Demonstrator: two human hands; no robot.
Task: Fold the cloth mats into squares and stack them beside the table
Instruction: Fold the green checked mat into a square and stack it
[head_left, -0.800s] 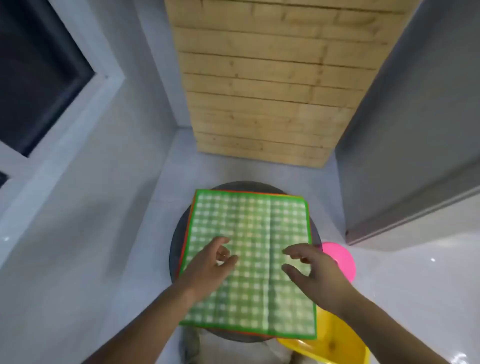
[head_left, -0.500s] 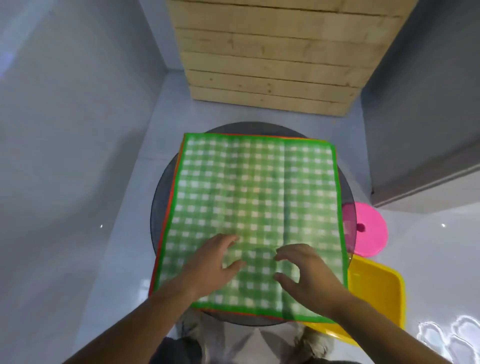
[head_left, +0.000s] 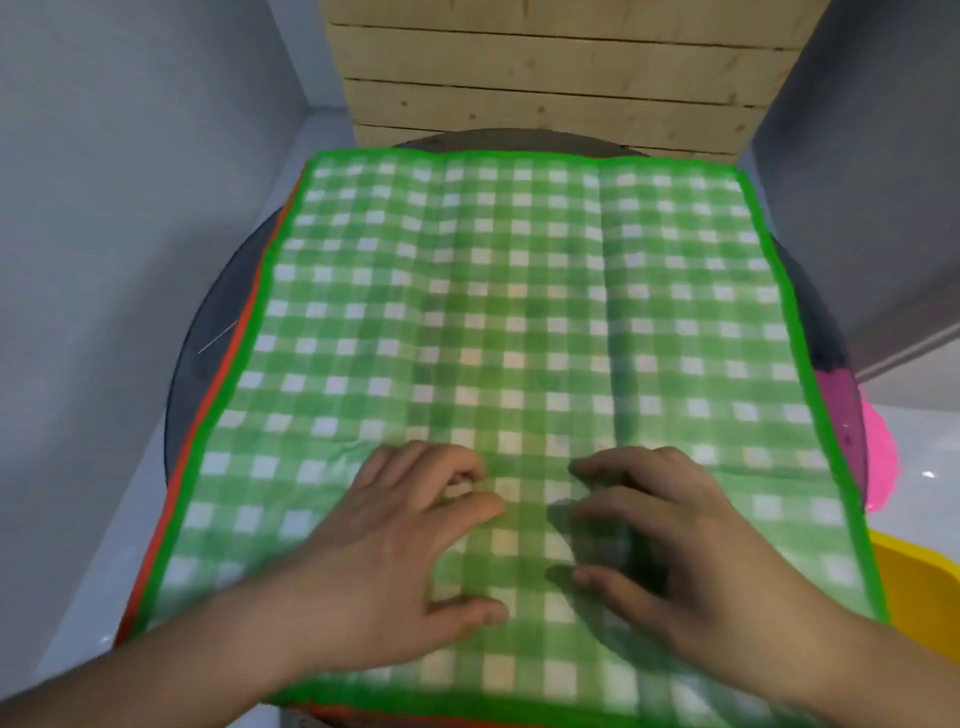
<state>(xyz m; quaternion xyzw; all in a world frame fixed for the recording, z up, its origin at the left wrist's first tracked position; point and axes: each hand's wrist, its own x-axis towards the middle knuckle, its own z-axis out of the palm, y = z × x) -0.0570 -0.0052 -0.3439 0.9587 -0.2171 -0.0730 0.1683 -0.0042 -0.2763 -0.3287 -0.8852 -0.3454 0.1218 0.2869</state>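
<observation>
A green and white checked cloth mat lies spread flat over a round dark table. An orange-edged mat peeks out beneath it along the left side. My left hand rests on the near middle of the green mat, fingers bent with the tips on the cloth. Beside it, my right hand lies on the mat in the same way. Whether either hand pinches the cloth is unclear.
A pink round lid lies on the floor right of the table. A yellow tub stands at the near right. A wooden plank panel leans against the far wall. Grey walls close in left and right.
The view has dropped closer over the table, so the mat fills the frame. Both hands have slid toward the near middle of the mat and stay side by side.
</observation>
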